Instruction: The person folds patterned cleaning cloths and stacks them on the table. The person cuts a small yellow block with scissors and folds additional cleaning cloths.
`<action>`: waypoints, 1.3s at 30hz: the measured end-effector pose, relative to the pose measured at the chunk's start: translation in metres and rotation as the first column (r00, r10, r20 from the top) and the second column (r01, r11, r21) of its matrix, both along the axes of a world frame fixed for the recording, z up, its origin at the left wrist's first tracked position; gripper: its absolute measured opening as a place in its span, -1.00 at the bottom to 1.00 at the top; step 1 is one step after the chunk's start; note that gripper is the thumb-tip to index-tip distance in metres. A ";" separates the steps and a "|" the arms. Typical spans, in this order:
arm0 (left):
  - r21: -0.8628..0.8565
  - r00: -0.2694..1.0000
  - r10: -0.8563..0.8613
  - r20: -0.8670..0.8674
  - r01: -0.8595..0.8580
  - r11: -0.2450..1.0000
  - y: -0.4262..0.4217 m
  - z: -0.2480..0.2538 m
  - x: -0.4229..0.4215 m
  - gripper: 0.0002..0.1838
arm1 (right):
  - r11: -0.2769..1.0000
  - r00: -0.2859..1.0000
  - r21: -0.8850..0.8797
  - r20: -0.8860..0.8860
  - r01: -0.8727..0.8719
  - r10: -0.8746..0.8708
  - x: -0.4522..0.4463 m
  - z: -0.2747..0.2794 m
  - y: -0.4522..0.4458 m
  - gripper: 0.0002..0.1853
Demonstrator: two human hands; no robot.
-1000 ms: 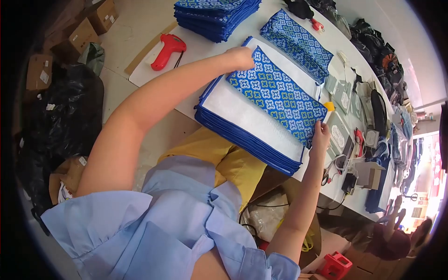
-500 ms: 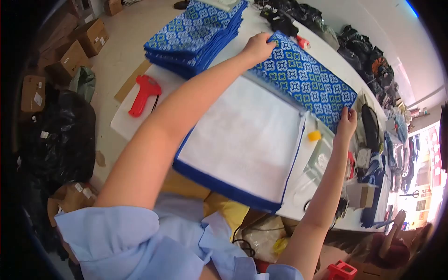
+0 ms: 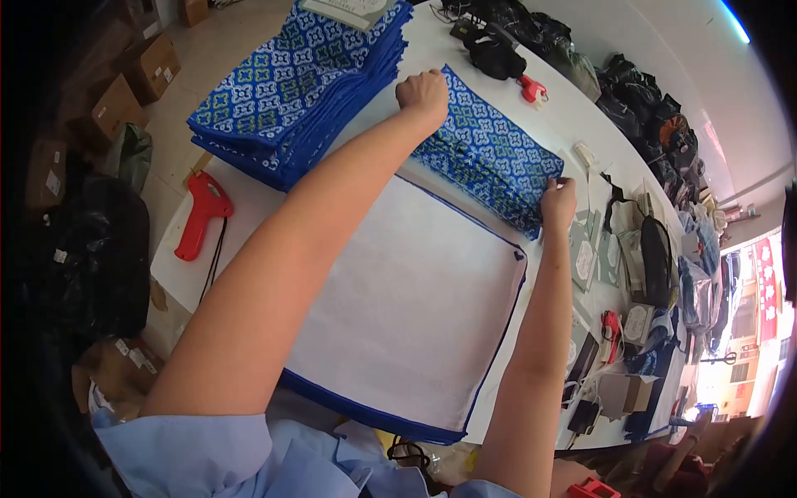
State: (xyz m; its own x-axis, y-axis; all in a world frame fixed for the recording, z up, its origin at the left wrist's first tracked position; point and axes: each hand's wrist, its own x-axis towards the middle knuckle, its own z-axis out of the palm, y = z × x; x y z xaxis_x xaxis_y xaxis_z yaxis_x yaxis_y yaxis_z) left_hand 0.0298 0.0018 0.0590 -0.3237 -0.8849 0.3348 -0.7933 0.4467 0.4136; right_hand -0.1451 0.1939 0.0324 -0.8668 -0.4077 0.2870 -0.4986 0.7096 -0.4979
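Observation:
A blue cloth panel (image 3: 486,137) with a white and green floral pattern stretches between my hands, rumpled along its lower side. My left hand (image 3: 425,100) is closed on its far left corner. At the right corner, my right hand (image 3: 558,203) pinches the edge between thumb and fingers. Nearer to me lies a stack of cloth panels with the white side (image 3: 415,307) up and blue borders. The held panel is just beyond that stack's far edge; whether the two touch, I cannot tell. A thick pile of patterned panels (image 3: 290,75) sits left of my left hand.
A red gun-shaped tool (image 3: 199,216) with a black cord lies at the white table's (image 3: 573,124) left edge. Printed cards (image 3: 585,249), cables and small boxes are on the right. Black bags (image 3: 627,95) line the far side; cardboard boxes (image 3: 149,66) stand on the floor.
The held panel has come lower and turned from flat to rumpled, still gripped by both hands. My view has shifted, showing more of the white-sided stack and the cards at right.

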 end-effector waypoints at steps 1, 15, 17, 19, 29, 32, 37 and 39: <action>-0.028 1.000 -0.010 0.029 0.011 1.000 0.002 0.002 0.001 -0.84 | 0.999 1.000 -0.032 -0.012 -0.021 0.020 0.000 0.001 0.002 -0.71; -0.178 0.916 0.107 0.386 -0.039 0.983 0.003 -0.014 -0.009 -0.54 | 0.988 0.993 0.149 -0.117 0.040 -0.022 0.022 0.009 0.001 -0.64; -0.185 0.909 0.121 0.399 -0.050 0.982 0.003 -0.013 -0.008 -0.55 | 0.984 0.985 0.173 -0.173 0.034 -0.004 0.032 0.020 0.000 -0.59; -0.163 0.919 0.096 0.382 -0.035 0.986 0.010 -0.004 -0.003 -0.62 | 0.980 0.974 0.197 -0.228 0.032 0.014 0.039 0.021 -0.001 -0.55; -0.011 0.925 -0.245 0.291 0.259 0.966 0.058 -0.011 0.020 -0.31 | 0.577 0.564 0.568 -0.224 -0.587 0.795 0.184 0.017 0.083 -0.45; 0.019 0.906 -0.248 0.344 0.257 0.966 0.052 -0.021 0.022 -0.26 | 0.397 0.466 0.555 -0.018 -0.732 0.885 0.247 0.026 0.141 -0.35; -0.122 0.892 -0.368 0.263 0.410 0.904 0.050 -0.029 0.025 -0.28 | 0.375 0.501 0.510 0.132 -0.774 0.855 0.287 0.028 0.197 -0.25; -0.435 0.907 -0.402 0.124 0.414 0.800 0.057 -0.032 0.030 -0.36 | 0.415 0.530 0.499 0.109 -0.760 0.841 0.290 0.031 0.215 -0.26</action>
State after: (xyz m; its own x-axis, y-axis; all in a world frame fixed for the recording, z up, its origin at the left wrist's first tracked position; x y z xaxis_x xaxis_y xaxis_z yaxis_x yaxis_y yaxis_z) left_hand 0.0600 0.0591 0.0269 -0.6346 -0.4281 0.6435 -0.5032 0.8608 0.0765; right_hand 0.1448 0.4087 0.0634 -0.0422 -0.9978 -0.0514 -0.9906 0.0485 -0.1279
